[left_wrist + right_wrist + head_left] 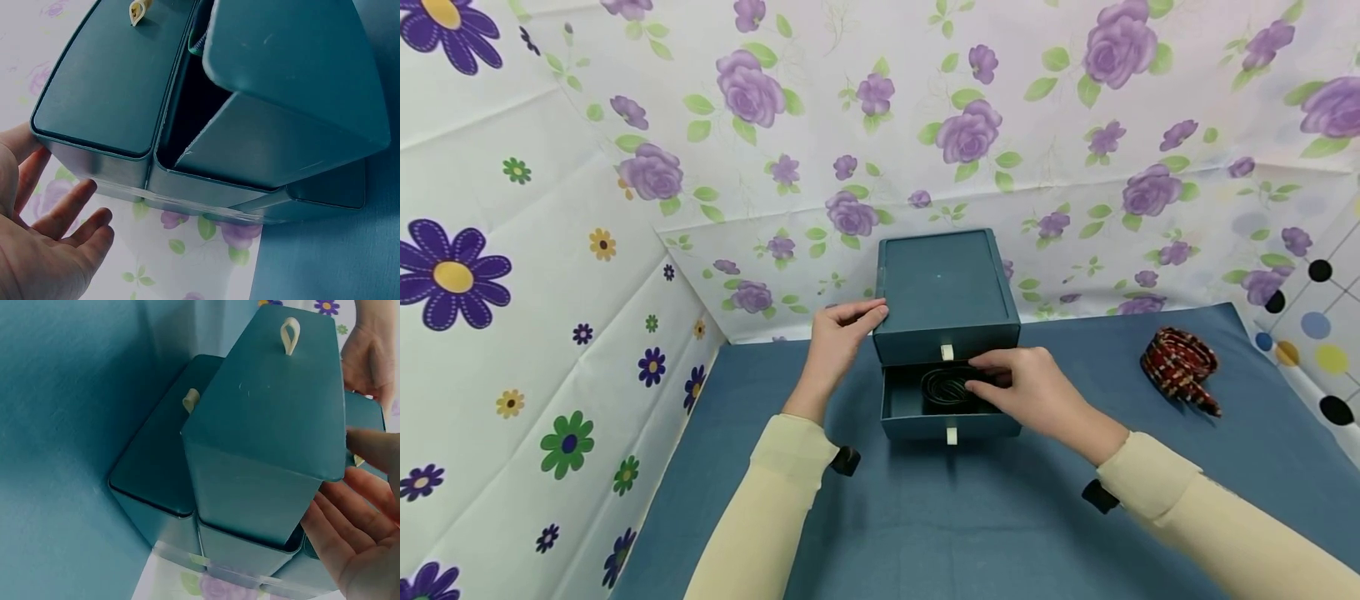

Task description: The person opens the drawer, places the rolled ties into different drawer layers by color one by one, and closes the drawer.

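A teal drawer box (pixel 943 275) stands at the back of the table, its middle drawer (pixel 951 427) pulled out. Inside that drawer lies a coiled dark belt (pixel 947 387). My right hand (pixel 1037 392) reaches over the drawer's right side, thumb tip against the coil's right part and the other fingers above it, fairly straight. In the right wrist view the drawer front (pixel 269 394) and side hide the belt. My left hand (pixel 842 342) touches the box's upper left edge with its fingertips. The left wrist view shows its other fingers (pixel 72 206) spread loosely beside the box.
A rolled red and black plaid strip (pixel 1180 371) lies on the blue tablecloth (pixel 955 525) at the right. Behind the box hangs a flowered cloth (pixel 850 150). Closed drawers with cream pull tabs sit above the pulled-out one (pixel 100 81) and below it (pixel 169 450).
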The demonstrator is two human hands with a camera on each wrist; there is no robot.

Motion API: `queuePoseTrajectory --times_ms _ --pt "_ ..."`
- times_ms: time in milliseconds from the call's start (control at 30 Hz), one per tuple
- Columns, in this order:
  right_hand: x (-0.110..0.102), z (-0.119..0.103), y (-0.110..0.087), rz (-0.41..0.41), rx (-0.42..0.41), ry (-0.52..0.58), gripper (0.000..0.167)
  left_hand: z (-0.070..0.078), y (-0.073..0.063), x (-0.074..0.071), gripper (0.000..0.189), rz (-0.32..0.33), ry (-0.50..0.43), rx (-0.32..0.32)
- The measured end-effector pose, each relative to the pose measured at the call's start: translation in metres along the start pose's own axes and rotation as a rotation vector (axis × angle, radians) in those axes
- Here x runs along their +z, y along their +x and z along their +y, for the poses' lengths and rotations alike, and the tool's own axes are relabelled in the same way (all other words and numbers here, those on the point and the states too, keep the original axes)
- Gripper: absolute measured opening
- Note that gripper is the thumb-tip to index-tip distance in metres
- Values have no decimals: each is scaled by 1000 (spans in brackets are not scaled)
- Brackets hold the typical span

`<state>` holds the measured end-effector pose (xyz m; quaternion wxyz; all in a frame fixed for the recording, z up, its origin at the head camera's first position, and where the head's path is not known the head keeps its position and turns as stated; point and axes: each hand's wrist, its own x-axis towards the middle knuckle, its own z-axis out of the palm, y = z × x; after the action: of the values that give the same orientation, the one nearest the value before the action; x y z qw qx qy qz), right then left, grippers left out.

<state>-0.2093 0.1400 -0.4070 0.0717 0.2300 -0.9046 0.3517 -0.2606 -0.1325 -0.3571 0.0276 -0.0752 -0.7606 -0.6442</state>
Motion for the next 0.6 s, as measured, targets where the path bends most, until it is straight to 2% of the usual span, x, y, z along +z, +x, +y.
queuePoseTrajectory --times_ms 167,233,333,467,600 --pt "-2 -4 -8 114 -16 7 22 0 1 0 31 6 3 -4" --pt "-3 -7 -11 150 -23 5 20 -7 4 0 30 11 3 4" --pt "-2 -11 -16 192 -44 0 16 -6 3 0 30 10 14 4" --pt "0 -16 -22 230 -85 6 14 0 0 -1 30 2 14 1" --pt "2 -23 -27 200 -91 59 14 -11 6 -1 29 7 1 4"
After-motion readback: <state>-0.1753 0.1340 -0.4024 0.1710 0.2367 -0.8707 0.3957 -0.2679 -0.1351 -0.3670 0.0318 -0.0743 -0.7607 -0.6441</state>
